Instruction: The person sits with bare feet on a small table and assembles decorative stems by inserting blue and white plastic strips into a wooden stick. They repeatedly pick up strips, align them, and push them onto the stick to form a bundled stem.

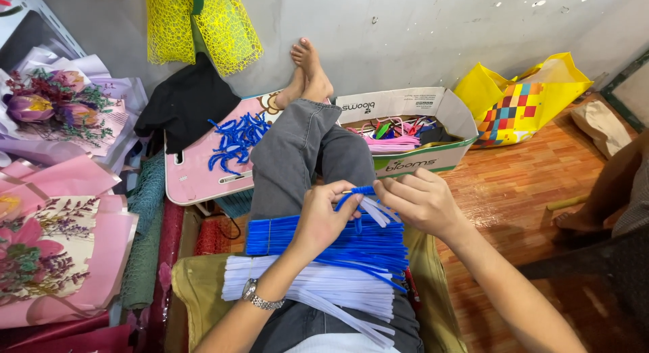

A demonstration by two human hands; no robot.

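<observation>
- Both hands meet above the lap: the left hand (323, 216) pinches a short blue pipe cleaner piece (353, 193) between thumb and fingers, and the right hand (420, 202) pinches its other end, fingers curled, with a few white stems (376, 211) fanning out just beneath.
- Left wrist carries a metal wristwatch (255, 295).
- Across the grey-trousered legs (304, 150) lies a bundle of blue pipe cleaners (331, 241), directly under the hands; touching it on the near side lies a bundle of white pipe cleaners (311, 285), some of whose strands trail toward the bottom edge.
- An olive cushion (196, 285) sits under the lap, on both sides.
- Beyond the knees, a pink tray (193, 174) holds a heap of curled blue pieces (236, 140) (already bent into loops), and a black cloth (182, 99) lies at its far left corner.
- Right of the legs stands an open cardboard box (412, 160) with pink and mixed-coloured stems inside; a yellow bag with a chequered panel (520, 99) sits just beside it on the wooden floor (514, 191).
- Bare feet (307, 72) rest against the grey wall (405, 35), where yellow mesh (203, 25) hangs.
- Wrapped bouquets in pink paper (61, 231) fill the left side.
- Another person's leg (602, 197) shows at the right edge.
</observation>
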